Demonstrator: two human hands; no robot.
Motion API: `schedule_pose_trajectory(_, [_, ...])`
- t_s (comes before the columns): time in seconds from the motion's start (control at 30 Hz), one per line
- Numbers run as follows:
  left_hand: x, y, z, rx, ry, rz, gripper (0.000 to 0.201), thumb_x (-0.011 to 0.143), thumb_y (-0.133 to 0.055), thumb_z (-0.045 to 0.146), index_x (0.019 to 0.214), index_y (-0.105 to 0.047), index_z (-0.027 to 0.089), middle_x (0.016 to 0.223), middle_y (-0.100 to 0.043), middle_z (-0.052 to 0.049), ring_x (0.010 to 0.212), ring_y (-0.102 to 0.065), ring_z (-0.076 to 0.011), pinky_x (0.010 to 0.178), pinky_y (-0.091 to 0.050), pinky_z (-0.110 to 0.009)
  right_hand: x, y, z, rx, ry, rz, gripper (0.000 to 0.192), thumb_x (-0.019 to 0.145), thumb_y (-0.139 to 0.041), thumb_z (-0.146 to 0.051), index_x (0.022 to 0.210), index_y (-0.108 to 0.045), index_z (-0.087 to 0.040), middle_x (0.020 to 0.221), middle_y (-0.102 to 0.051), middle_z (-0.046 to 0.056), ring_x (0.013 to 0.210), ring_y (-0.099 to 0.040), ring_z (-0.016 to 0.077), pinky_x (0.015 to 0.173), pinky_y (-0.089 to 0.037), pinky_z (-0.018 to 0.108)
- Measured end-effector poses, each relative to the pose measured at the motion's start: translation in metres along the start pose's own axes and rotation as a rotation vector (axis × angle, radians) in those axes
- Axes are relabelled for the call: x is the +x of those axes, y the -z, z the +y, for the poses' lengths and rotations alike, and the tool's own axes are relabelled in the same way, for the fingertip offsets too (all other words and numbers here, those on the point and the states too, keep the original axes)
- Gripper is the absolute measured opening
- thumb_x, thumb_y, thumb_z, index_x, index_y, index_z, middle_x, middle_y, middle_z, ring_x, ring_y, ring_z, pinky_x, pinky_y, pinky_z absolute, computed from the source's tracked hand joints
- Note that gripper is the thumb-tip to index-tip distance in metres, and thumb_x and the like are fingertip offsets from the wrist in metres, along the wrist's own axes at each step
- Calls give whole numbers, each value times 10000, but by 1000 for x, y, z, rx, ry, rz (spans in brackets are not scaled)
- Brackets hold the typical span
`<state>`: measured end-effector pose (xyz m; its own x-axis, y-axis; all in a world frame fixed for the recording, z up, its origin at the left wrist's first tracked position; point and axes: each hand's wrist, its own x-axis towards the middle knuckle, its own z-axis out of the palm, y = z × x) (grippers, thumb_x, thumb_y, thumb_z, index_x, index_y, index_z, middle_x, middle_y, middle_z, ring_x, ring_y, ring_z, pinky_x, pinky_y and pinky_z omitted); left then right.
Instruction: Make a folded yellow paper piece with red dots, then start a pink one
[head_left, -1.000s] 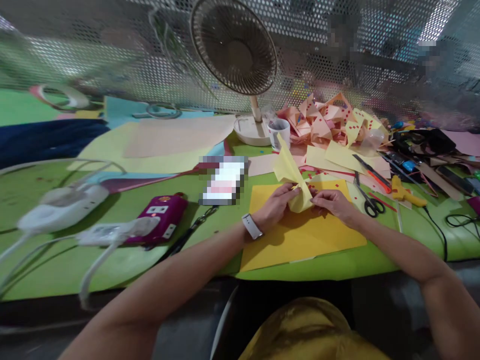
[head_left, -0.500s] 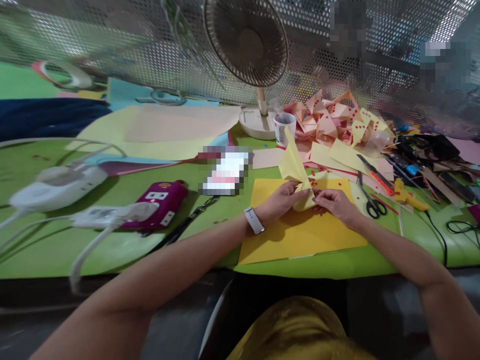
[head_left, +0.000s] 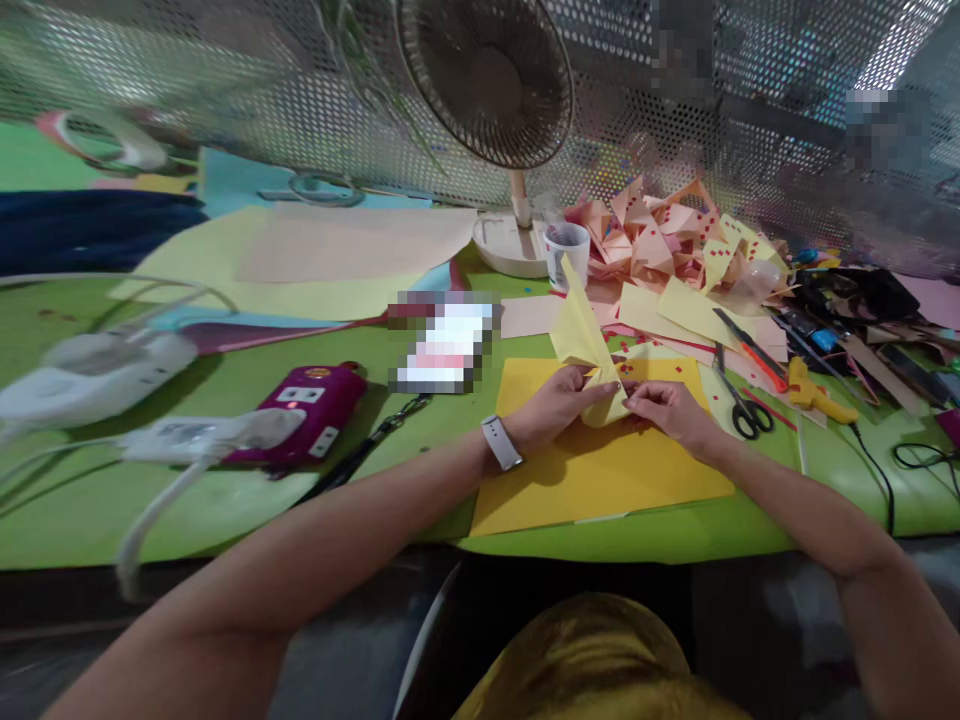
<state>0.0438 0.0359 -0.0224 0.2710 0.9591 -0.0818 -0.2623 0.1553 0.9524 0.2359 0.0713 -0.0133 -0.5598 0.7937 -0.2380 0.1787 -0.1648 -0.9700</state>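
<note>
Pinches pale paper [head_left: 581,335] in left hand [head_left: 557,405] over amber sheet [head_left: 592,485] | grips its edge, right hand [head_left: 673,412] | already folded; cannot tell remainder

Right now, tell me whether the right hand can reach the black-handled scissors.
Likely yes: the scissors lie close by the right hand, handles uncovered, though that hand is busy with the folded yellow paper.

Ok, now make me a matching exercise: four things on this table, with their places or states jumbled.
1. Folded pale-yellow paper
2. Black-handled scissors
3. Boxy purple socket strip
4. Round-headed dark desk fan

A. Base standing by a white cup
B. In the left hand, right hand at its edge
C. White plug attached
D. Right of the flat deep-yellow sheet

Pairs: 1-B, 2-D, 3-C, 4-A
</note>
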Motion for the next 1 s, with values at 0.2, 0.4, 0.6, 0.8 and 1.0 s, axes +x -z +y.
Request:
schedule_pose_trajectory(0.2, [2,3,-5,5,10,-1,422,768,-794,373,1076,-725,93,889,-756,-101,768,-669,-172,717,-521,-279,1,1,1,0,4,-8,338,710,-800,-475,732,-655,-171,691,-699,4,618,-642,106,619,-517,242])
schedule_pose_trajectory(0.4, [3,6,-6,-60,-46,44,417,791,-775,437,993,-731,75,931,-757,-147,851,-690,-208,777,-546,-312,2,1,3,48,39,-103,407,690,-833,-510,892,-707,-179,724,-706,-4,649,-648,99,629,-497,230])
schedule_pose_trajectory(0.6, [3,2,0,-68,-69,35,381,716,-838,406,904,-726,94,842,-761,-129,754,-700,-206,695,-552,-294,2,1,2,118,1,-116,388,673,-852,-494,802,-684,-169,764,-724,10,683,-670,106,668,-525,244])
schedule_pose_trajectory(0.8, [1,0,3,-46,-115,32,384,731,-826,441,883,-720,105,783,-748,-90,649,-654,-152,660,-535,-272,0,-3,0,113,5,-86,426,684,-833,-525,814,-626,-176,768,-714,5,682,-683,107,657,-545,239])
schedule_pose_trajectory(1.0, [-3,-1,2,33,-129,9,409,786,-778,471,941,-728,96,802,-747,-88,685,-652,-164,676,-521,-284,-7,-9,-5,44,6,8,523,703,-785,-608,911,-520,-209,687,-661,-40,530,-662,113,455,-475,207])
